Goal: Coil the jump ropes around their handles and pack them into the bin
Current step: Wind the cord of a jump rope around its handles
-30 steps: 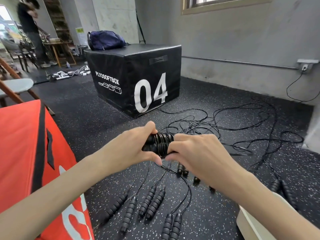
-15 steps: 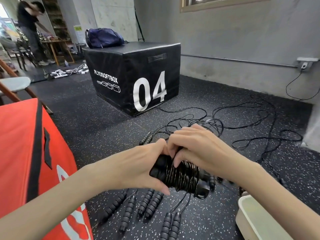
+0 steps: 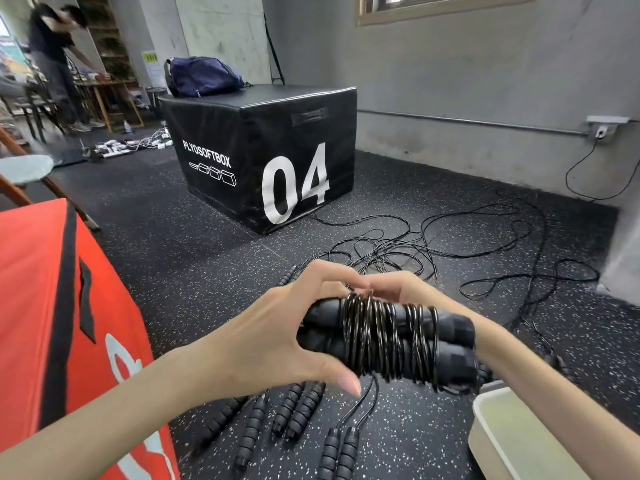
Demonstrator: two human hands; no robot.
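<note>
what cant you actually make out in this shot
Head view only:
- The right hand: mostly hidden behind the coiled rope bundle, so its grip is unclear.
- The bin: cut off by the bottom-right edge and covered by the right forearm; contents not visible.
- The loose ropes on the floor: too tangled to count.
- The handles below the left hand: partly covered.

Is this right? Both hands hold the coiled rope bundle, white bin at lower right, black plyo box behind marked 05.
Not quite: the head view shows the black plyo box marked 04, not 05. The rest holds: the left hand and right hand hold the coiled rope bundle, and the white bin sits at lower right.
</note>
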